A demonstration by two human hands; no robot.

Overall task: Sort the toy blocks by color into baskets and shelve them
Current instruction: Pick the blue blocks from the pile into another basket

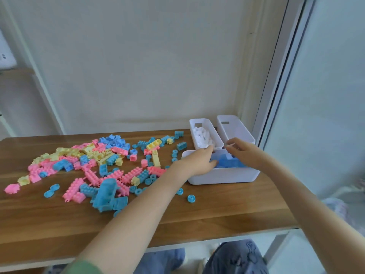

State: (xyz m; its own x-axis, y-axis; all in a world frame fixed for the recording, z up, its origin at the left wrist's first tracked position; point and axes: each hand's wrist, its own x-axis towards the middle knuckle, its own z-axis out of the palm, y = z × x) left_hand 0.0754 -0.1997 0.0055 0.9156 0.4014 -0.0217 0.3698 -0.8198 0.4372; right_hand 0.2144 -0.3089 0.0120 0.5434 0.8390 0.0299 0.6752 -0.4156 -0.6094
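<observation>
Your wooden tabletop point(217, 210) stands against a plain pale wall point(138, 66), with a white frame point(276, 95) and a frosted panel point(325, 95) rising along its right end. The mixed pile of pink, yellow and blue blocks point(94, 161) sprawls across the left and middle of the surface, and loose blue wheels point(190, 198) lie scattered towards the front. Three white baskets crowd the far right corner. The nearest basket point(223, 177) holds sorted blue blocks point(231, 163). Behind it, the left basket point(199, 123) holds white blocks point(203, 136), and the right basket point(235, 129) sits just beside that one. Your left grip point(199, 161) reaches over the nearest basket's left rim with its fingers down among the blue blocks. Your right grip point(243, 153) hovers over the same basket, fingers curled. For either grip, you cannot tell whether it holds a block.
</observation>
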